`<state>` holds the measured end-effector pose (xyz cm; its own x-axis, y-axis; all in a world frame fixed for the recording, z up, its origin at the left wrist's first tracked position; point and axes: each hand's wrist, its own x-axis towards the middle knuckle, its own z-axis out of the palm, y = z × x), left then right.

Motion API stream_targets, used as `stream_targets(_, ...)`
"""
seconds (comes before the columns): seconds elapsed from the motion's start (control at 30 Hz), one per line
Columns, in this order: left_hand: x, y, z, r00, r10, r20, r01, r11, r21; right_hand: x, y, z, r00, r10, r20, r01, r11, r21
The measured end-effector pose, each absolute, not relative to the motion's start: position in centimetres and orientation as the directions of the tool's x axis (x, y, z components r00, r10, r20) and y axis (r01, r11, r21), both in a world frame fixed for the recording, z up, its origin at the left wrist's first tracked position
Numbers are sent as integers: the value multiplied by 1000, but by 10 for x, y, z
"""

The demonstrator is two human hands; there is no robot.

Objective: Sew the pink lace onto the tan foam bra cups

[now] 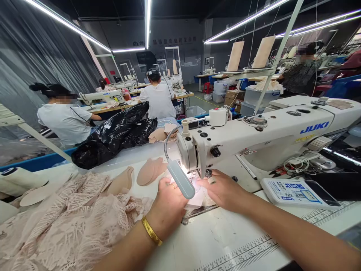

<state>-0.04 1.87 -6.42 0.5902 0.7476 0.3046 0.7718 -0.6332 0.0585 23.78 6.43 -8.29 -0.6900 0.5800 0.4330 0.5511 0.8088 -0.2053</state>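
- Where strip lights cross a dark workshop: white table [225, 241], printed ruler along the edge.
- Pale fabric piece [197, 199] under the sewing machine [254, 139] needle, between left hand [166, 205] and right hand [222, 190].
- Fingers flat, pressed down on it.

Long ceiling light tubes [70, 25] brighten a dark workshop. Grey plastic sheeting [42, 60] hangs on the left. Sewing tables [135, 103] stand in rows behind.

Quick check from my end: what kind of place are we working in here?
Most likely a garment sewing factory. A Juki sewing machine stands over both hands, pink lace fabric is piled beside them, and other workers sit at rows of similar machines under strip lights.
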Motion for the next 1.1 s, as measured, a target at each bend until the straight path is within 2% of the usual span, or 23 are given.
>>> stream_targets(0.1,-1,20,-66,583,751,310,779,-625,50,240,64,-82,-662,567,490,541,814,-212)
stream_targets(0.27,-2,22,-67,585,744,322,782,-623,21,241,70,-87,-577,619,534,560,775,-294)
stream_targets(0.37,-1,21,-66,591,746,306,785,-620,-6,241,72,-88,-574,625,530,547,774,-320)
stream_targets(0.6,1,17,-62,589,723,361,764,-643,42,241,69,-84,-559,700,444,589,712,-381)
stream_targets(0.97,1,19,-64,585,723,367,767,-641,40,242,69,-84,-591,682,431,590,730,-346)
stream_targets(1.1,4,16,-60,585,736,341,771,-635,46,244,64,-77,-670,606,430,541,794,-276)
